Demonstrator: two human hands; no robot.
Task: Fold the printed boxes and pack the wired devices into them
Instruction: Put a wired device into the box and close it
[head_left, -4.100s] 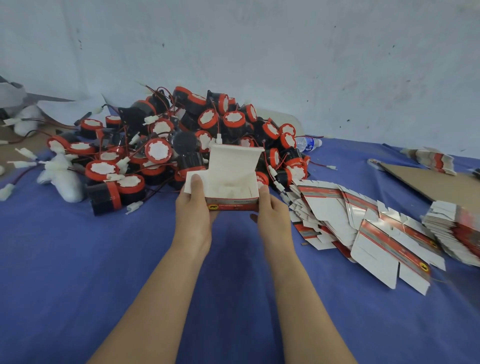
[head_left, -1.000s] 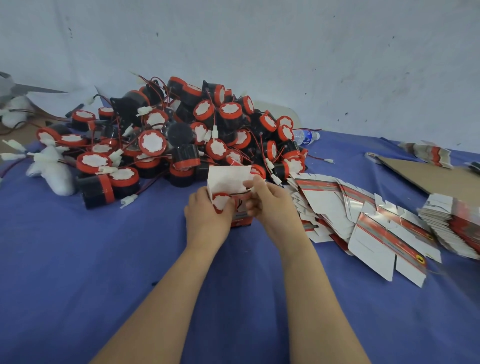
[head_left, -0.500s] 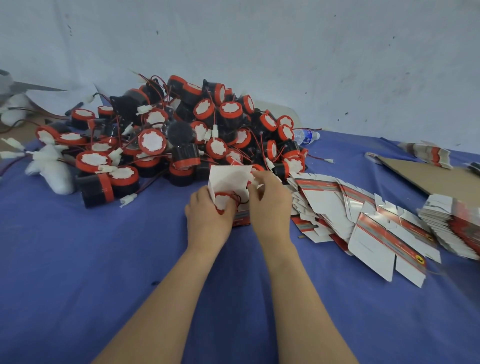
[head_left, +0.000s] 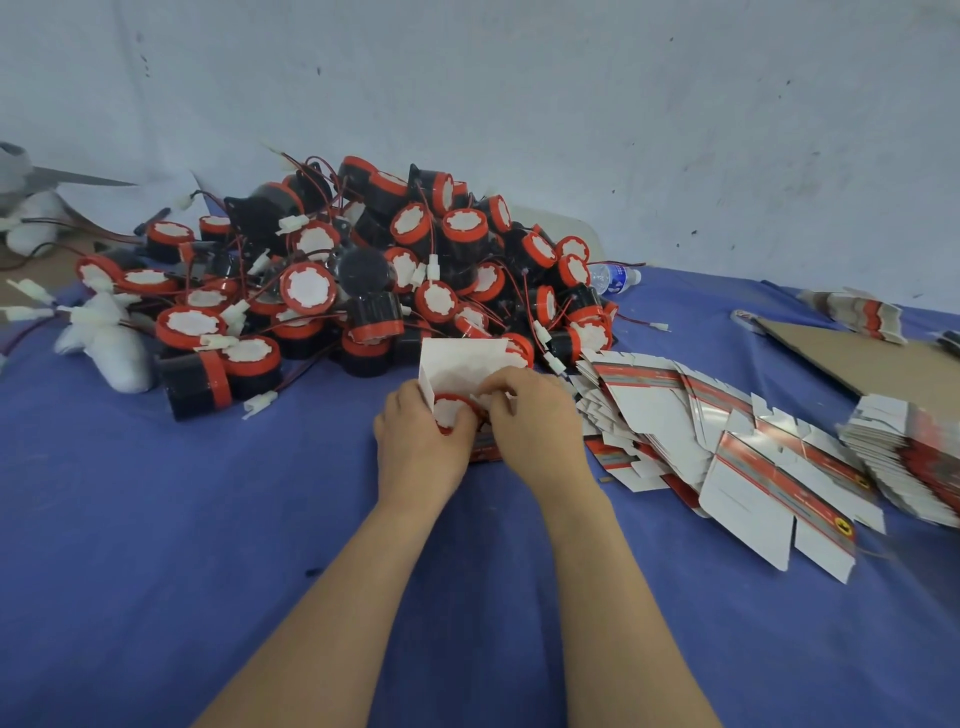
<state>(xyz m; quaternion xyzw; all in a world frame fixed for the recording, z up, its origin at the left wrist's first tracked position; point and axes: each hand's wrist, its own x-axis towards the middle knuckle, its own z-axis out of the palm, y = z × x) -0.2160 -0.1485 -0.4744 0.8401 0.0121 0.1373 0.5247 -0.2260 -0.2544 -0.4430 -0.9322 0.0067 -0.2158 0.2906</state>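
left hand (head_left: 418, 441) grips the box (head_left: 462, 364) holding a red-rimmed device (head_left: 451, 413); right hand (head_left: 535, 421) pinches its white connector (head_left: 485, 400).

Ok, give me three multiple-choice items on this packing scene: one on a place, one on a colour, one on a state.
1. Where do the flat unfolded boxes lie?
A. right of the hands
B. on the device pile
C. left of the hands

2. What colour is the table cloth?
A. green
B. blue
C. yellow

3. What state is the box at the hands in?
A. closed
B. flattened
C. open, with a device in it

Answers: 1 A, they fan out beside the right hand. 2 B, blue shows all round the arms. 3 C, its lid stands up and the left hand holds the red-rimmed device in its mouth.
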